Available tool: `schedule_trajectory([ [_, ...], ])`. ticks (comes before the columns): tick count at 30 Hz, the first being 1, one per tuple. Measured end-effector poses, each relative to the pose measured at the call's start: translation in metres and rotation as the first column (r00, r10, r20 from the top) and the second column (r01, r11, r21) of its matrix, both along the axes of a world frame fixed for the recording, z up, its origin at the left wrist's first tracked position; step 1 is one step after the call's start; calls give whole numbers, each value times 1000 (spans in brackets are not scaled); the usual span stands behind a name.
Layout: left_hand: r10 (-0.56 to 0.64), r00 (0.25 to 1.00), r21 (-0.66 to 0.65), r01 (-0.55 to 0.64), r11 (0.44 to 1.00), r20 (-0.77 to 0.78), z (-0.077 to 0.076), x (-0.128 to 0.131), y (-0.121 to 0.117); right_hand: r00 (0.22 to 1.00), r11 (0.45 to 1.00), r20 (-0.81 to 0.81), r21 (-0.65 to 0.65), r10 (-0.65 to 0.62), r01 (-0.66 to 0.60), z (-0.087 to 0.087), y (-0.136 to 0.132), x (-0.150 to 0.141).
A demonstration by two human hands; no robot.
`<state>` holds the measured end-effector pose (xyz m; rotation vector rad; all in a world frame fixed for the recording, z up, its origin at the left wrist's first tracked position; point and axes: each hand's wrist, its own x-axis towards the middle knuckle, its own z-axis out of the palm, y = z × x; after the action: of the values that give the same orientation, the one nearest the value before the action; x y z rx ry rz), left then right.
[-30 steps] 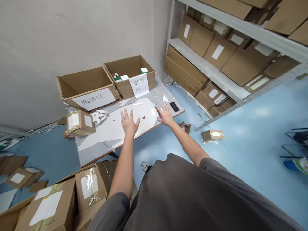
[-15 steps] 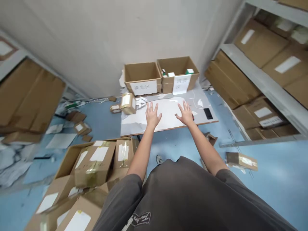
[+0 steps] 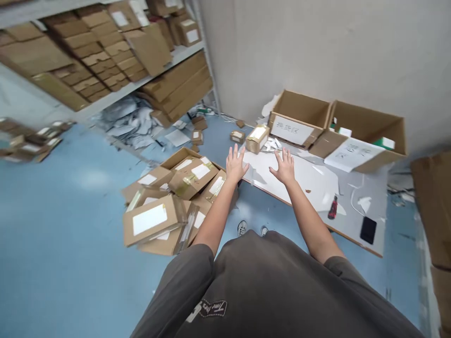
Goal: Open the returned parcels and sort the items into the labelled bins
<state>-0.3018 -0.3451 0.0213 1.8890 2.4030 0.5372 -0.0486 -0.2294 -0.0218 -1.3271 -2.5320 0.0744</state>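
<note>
My left hand (image 3: pixel 236 165) is stretched out with its fingers spread, holding nothing, close to the left end of the table (image 3: pixel 303 176). Just past its fingertips is a small taped carton (image 3: pixel 257 138) with a white label. My right hand (image 3: pixel 283 167) is also spread and holds nothing; it appears over the white table top. White paper scraps (image 3: pixel 272 144) lie between the carton and the open boxes. Behind them stand an open cardboard box (image 3: pixel 292 130) with a handwritten sign and a second open box (image 3: pixel 382 159) with small green-and-white packets inside.
A large carton heaped with labelled parcels (image 3: pixel 150 220) stands on the floor to the left. On the table's right lie a red-and-black tool (image 3: pixel 332 208) and a black phone (image 3: pixel 368 230). Shelves (image 3: pixel 141 84) full of boxes line the left; crumpled paper (image 3: pixel 128 122) lies beneath.
My view has swung left, so the table and boxes sit further right in it and more of the left shelves shows. Both hands stay spread, with my right hand now nearer the carton.
</note>
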Motion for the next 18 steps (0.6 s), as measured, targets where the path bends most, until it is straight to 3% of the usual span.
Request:
schedule_trajectory([
  [4,200,980,-8,-200,980,-16,-1,-28,-46,979,979,-31,-5,203,-203,-5,0,-50],
  [8,379,925,-42,-380,924,-21,-7,-49,-110,914,915,-50,-16,403,-404,-11,-22,-108],
  [13,635,772,-95,-633,768,-12,-17,-62,-210,780,776,-50,-79,624,-626,-15,-80,-177],
  [18,799,601,-75,-797,599,-6,-18,-77,-302,628,618,-74,-117,775,-777,-11,-148,-230],
])
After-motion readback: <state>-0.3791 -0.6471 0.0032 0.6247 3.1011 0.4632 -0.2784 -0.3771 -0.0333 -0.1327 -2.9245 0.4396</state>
